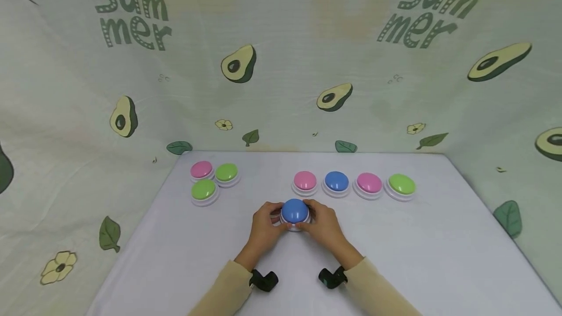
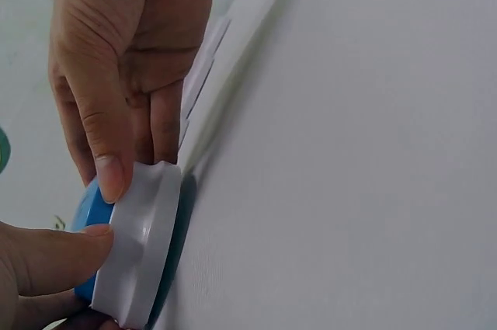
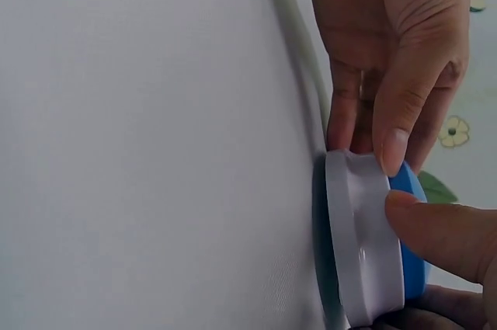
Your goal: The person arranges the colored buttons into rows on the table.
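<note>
1. Grip: my left hand [image 1: 265, 226] and right hand [image 1: 325, 222] hold one blue button [image 1: 294, 211] between them, thumbs at its near side.
2. Location: near mid-table, just nearer me than the closest pink button [image 1: 305, 180]. Whether its white base [image 2: 144, 244] touches the white table [image 1: 439, 247], I cannot tell.
3. Hazard: tilting, should one hand lift harder than the other.
4. Hazard: accidental pressing, should a thumb slip onto the dome [image 3: 415, 268].
5. Hazard: bumping the pink button, should my fingers stray forward.

Green lettering [image 1: 129, 11] on the backdrop cloth [image 1: 281, 23] reads "Summer", appearing twice.
</note>
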A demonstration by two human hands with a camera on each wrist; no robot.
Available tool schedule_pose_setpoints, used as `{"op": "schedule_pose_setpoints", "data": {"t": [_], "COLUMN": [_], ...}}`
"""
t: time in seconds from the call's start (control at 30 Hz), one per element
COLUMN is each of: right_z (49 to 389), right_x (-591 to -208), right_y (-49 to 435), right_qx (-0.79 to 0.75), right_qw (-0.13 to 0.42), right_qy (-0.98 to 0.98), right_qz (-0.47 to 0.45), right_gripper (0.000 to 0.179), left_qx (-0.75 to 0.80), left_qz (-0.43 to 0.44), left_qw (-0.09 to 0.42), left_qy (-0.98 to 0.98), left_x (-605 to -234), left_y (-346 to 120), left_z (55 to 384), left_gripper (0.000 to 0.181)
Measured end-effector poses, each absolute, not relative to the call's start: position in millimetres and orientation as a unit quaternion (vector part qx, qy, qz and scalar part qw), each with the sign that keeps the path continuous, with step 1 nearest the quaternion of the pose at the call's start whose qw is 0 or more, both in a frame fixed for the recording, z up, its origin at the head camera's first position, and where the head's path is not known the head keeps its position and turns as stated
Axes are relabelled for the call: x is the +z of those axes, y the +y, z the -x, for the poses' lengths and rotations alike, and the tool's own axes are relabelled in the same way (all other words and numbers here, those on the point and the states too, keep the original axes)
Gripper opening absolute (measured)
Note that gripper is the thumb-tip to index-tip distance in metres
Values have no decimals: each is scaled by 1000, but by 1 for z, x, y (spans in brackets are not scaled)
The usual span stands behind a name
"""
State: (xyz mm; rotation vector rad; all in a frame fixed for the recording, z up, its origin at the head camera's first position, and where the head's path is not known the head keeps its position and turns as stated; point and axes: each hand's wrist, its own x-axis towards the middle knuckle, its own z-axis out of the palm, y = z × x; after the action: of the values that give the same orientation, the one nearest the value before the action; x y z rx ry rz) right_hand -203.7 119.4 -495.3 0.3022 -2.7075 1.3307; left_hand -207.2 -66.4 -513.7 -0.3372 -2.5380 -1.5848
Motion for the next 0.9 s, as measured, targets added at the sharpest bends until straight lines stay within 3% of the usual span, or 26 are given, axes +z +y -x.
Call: {"op": "schedule_pose_setpoints", "data": {"t": [0.9], "right_z": [204], "right_x": [-496], "right_y": [149], "right_qx": [454], "right_qw": [21], "right_qy": [-886], "right_qz": [-95], "right_gripper": [64], "left_qx": [-520], "left_qz": [110], "left_qw": [63], "left_qy": [-845], "left_x": [-512], "left_y": [-38], "left_z": [211], "left_gripper": [50]}}
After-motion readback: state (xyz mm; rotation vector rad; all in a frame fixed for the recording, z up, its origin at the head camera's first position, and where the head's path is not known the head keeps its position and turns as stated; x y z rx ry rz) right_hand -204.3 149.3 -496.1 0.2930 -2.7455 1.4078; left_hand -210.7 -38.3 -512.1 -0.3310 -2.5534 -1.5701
